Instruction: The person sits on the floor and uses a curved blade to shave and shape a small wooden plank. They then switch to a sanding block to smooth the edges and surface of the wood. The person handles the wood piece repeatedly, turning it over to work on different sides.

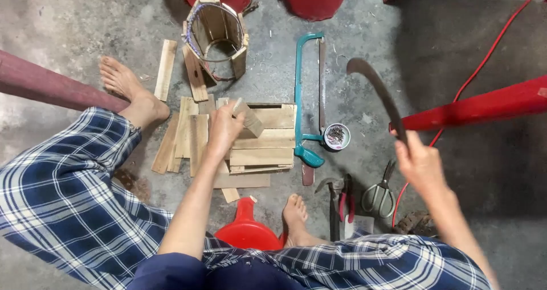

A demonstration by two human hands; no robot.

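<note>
A wood piece (248,119) is gripped upright by the left hand (223,129) over the planks (262,144). A curved knife (377,93) is clenched, raised, in the right hand (420,163). The fingers (232,110) may be cut if the blade lands off the wood.

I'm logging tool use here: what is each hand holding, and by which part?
The right hand grips a curved blade knife by its handle end, blade raised. The left hand holds a small wood block by its near end, over the stacked planks.
</note>
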